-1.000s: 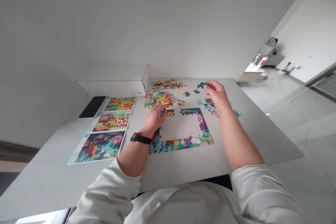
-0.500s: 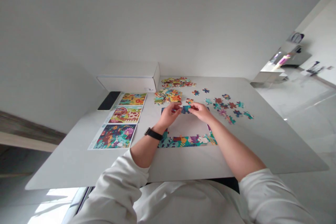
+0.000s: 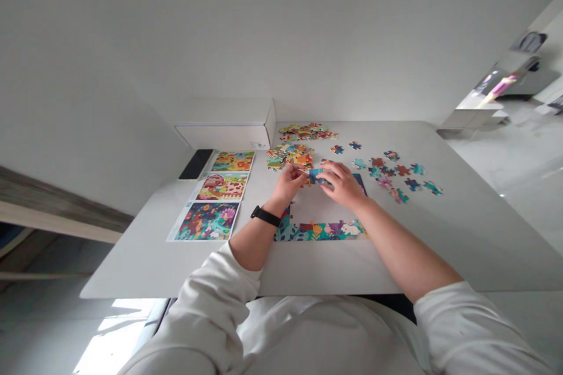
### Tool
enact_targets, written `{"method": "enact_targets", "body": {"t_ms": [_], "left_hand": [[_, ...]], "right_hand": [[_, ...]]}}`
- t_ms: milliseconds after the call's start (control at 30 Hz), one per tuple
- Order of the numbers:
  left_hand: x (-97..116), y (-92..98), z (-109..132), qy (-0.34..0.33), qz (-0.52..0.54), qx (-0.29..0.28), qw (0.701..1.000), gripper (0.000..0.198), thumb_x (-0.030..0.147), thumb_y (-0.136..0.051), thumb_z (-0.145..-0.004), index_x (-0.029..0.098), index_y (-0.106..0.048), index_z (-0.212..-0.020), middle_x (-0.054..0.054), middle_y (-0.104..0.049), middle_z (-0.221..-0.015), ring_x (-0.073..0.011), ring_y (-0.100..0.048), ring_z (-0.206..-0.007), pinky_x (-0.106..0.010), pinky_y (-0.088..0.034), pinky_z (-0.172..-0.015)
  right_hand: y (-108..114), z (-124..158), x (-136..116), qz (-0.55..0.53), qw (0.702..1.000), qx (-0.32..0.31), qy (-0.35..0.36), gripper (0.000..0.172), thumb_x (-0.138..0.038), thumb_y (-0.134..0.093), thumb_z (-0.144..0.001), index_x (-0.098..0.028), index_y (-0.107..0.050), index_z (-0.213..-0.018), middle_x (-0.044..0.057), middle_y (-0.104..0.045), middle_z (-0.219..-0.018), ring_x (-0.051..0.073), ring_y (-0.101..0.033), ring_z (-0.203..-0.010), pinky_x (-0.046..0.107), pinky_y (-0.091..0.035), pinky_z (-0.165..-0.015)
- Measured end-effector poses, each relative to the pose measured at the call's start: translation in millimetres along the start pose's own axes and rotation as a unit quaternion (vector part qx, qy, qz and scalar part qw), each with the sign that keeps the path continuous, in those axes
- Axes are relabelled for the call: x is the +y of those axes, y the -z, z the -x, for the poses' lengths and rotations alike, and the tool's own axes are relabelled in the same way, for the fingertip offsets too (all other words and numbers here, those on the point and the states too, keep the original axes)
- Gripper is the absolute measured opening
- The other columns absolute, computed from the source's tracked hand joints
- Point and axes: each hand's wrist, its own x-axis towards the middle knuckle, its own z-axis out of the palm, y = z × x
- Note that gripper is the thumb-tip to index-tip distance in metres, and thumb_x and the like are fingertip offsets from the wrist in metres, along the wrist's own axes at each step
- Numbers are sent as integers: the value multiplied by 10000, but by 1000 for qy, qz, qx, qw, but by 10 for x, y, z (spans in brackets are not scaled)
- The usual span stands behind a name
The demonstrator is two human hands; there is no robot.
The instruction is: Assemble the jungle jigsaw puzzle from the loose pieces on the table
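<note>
Presently both hands meet on a teal-blue cardboard jigsaw piece (image 3: 315,176): the right hand (image 3: 343,184) has its fingers curled closed over it, the left hand (image 3: 288,183) its fingertips pinched against the other end. The piece hovers over the far side of a partly assembled, multicoloured cardboard puzzle border (image 3: 319,231), just beside a loose heap of printed pieces (image 3: 290,156).

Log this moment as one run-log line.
left hand: holding blue jigsaw piece | right hand: holding same piece | below: partly built puzzle border
</note>
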Motion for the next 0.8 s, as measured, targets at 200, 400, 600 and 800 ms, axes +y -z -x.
{"method": "enact_targets", "body": {"t_ms": [200,400,600,800], "left_hand": [[11,9,32,-42,-96,-9,994,288,299,-789,-927,186,-643,-1149,-41,-763,-898,-153,-714,-773,-275,-559,-736],[95,44,122,-141,-395,20,908,293,165,-723,-926,198,-731,-1217,-125,-764,-1228,-295,-688,-1224,-469,-518,-1125],[115,20,183,-103,-503,-15,858,332,266,-661,-991,265,-775,-1303,-113,-728,-1371,-344,-626,-1312,-533,-467,-1178],[95,-8,219,-106,-536,-27,837,311,283,-678,-978,319,-817,-1253,-95,-725,-1400,-369,-577,-1356,-615,-360,-1243]], "right_hand": [[-99,29,118,1,1000,17,-20,302,-128,-658,-965,-314,-771,-1175,97,-689,-1368,318,-600,-1386,551,-485,-1215],[-239,113,389,19,996,5,-86,296,-107,-706,-916,-266,-783,-1153,115,-712,-1324,331,-654,-1287,553,-525,-1161],[-325,141,505,23,993,-26,-113,311,-105,-708,-897,-277,-818,-1132,102,-735,-1326,329,-677,-1256,555,-539,-1143],[-371,109,517,17,993,-31,-116,331,-94,-705,-882,-290,-841,-1112,90,-753,-1334,319,-691,-1257,562,-535,-1163]]}}
